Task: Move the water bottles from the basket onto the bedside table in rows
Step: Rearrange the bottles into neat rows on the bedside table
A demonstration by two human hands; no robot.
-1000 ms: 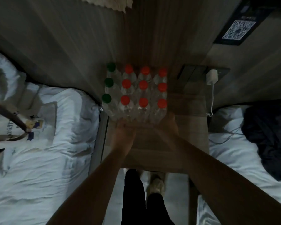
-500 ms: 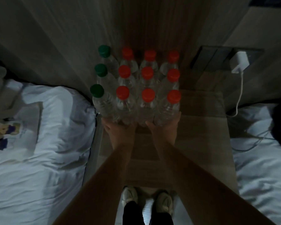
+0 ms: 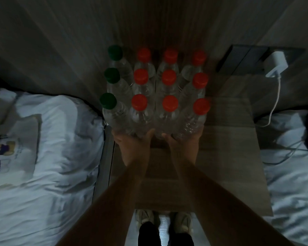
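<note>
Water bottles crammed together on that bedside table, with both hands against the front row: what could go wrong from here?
1. The left hand and right hand press low on the front row; the tall, tightly packed water bottles could topple against one another.
2. The green-capped bottles stand at the bedside table's left edge, so a sideways nudge might tip one onto the bed.

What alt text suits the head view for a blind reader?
Twelve water bottles, nine red-capped and three green-capped, stand in rows on a bedside table; the left hand and right hand touch the front row. Beds flank it.
</note>
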